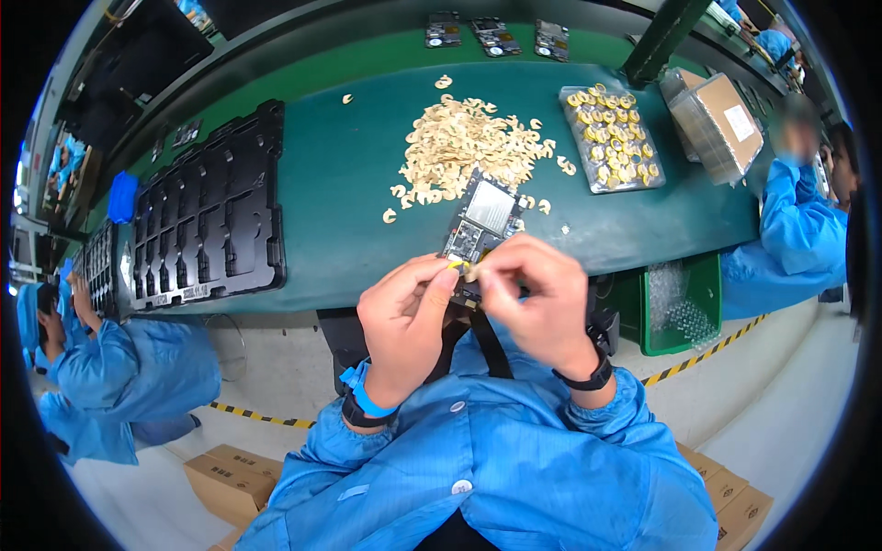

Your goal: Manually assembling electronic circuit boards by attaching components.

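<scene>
Close in front of my chest, both hands meet at the near end of a dark circuit board (467, 241) with a silvery metal shield. My left hand (404, 305) is closed, thumb and forefinger pinching a small yellow-edged piece over the board. Fingertips of my right hand (540, 296) pinch a small pale piece right beside it; its exact kind is hidden by the fingers. Beyond the board lies a heap of pale C-shaped pieces (469, 138). A clear tray (630, 187) of round yellow-rimmed parts (611, 129) stands to the right of the heap.
Black moulded trays (209, 216) occupy the bench's left side. More circuit boards (496, 39) lie at the back. Boxes in clear wrap (717, 119) stand at the right, above a green bin (680, 303) holding clear plastic pieces. Co-workers in blue sit on both sides.
</scene>
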The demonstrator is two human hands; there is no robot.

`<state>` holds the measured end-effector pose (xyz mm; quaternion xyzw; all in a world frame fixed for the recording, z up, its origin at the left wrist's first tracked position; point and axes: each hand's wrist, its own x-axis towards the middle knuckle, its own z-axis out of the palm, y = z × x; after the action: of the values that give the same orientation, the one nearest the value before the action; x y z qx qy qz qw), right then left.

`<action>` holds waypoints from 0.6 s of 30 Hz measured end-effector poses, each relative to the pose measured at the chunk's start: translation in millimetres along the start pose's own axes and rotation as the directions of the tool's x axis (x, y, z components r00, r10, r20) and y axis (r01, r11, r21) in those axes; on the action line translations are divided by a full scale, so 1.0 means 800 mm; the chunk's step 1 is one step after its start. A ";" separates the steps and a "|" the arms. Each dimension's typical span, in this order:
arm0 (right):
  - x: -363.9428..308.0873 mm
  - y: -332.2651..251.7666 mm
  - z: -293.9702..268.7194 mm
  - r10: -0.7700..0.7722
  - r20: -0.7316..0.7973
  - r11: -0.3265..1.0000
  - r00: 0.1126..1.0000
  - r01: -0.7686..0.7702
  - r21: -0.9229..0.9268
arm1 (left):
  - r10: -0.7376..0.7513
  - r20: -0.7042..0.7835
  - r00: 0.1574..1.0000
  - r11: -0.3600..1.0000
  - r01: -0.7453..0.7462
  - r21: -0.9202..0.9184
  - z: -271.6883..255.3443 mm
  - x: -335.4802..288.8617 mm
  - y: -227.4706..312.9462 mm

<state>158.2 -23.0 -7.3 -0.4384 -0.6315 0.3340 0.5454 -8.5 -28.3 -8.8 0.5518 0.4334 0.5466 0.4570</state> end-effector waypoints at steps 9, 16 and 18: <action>0.047 0.030 -0.048 0.030 -0.096 0.897 0.995 -0.069 -0.436 | -0.161 -0.061 0.985 0.978 0.151 -0.142 -0.019 0.011 -0.010; 0.043 0.004 -0.009 -0.279 0.152 0.924 0.948 0.308 -0.228 | -0.221 0.010 0.975 0.956 0.218 -0.195 -0.014 0.013 -0.008; 0.042 0.002 -0.013 -0.320 0.105 0.895 0.942 0.337 -0.293 | -0.280 0.030 0.959 0.923 0.278 -0.267 -0.017 0.012 -0.010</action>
<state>168.2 7.4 6.7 -0.3955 -0.7551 0.1469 0.5018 -21.9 -16.8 -14.9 0.4150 0.4313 0.5322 0.5988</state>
